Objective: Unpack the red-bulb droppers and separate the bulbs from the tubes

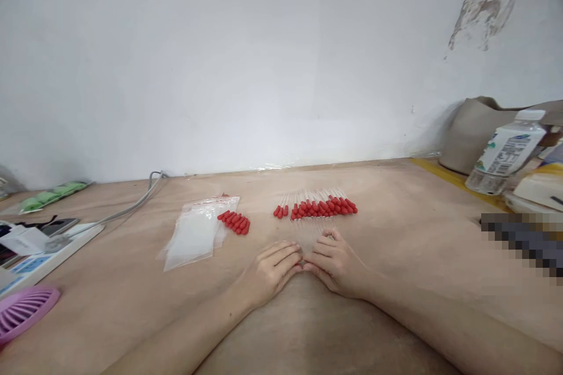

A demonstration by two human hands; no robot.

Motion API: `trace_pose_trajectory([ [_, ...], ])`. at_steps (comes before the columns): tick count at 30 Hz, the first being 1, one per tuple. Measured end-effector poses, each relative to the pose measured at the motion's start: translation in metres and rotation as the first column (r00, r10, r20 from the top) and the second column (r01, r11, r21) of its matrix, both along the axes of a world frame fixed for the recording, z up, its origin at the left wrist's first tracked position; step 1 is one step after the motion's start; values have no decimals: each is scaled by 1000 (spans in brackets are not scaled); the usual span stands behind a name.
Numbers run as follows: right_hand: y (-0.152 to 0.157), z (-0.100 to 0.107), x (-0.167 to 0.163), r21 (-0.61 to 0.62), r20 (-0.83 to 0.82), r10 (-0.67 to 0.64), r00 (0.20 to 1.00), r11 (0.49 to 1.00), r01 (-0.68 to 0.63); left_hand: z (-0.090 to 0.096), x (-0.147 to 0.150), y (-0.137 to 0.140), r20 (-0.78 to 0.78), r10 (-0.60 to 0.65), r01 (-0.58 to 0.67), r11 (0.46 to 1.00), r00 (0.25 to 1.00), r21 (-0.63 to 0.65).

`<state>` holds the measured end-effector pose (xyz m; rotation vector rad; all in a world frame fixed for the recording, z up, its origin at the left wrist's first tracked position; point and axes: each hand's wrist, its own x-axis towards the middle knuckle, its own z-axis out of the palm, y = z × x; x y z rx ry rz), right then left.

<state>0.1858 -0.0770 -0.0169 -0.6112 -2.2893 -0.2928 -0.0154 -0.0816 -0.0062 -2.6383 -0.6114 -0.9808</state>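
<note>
On the table in front of me lies a row of clear glass dropper tubes (313, 227). My left hand (273, 269) presses on their near left side, with its fingers close together. From the right, my right hand (336, 263) curls its fingers around the same tubes, and the thumbs nearly meet at the near end. My fingers hide part of the tubes. Just beyond them sits a pile of droppers with red rubber bulbs (323, 206), their glass ends pointing at the wall. A small group of loose red bulbs (235, 222) lies to the left.
Clear zip bags (193, 234) are stacked left of the loose bulbs. A power strip (48, 255) with a grey cable (136, 204) and a purple fan (26, 312) occupy the left side. At right stand a plastic bottle (505, 152) and a grey-brown container (466, 135).
</note>
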Motion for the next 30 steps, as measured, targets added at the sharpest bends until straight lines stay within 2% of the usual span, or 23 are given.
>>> trace_pose_trajectory([
  [3, -1, 1, 0, -34, 10, 55, 998, 998, -54, 3, -1, -2, -35, 2, -1, 1000, 999, 21],
  [7, -4, 3, 1, -61, 31, 114, 993, 992, -112, 3, -4, -4, -78, -16, 14, 1000, 997, -26],
  [12, -6, 3, 4, -4, 85, 119, 989, 993, -119, 1, -5, -4, -82, -39, 29, 993, 996, -114],
  [18, -9, 3, 10, 77, 113, 93, 989, 992, -102, 4, -6, -6, -97, -39, 24, 988, 995, -154],
  [27, -14, 3, 20, 102, 92, 121, 988, 986, -130, 5, -4, -8, -80, -64, 51, 987, 995, -155],
  [30, -12, 4, 30, 91, 86, 133, 987, 986, -140, 4, -12, -5, -42, -16, 9, 985, 999, -174],
])
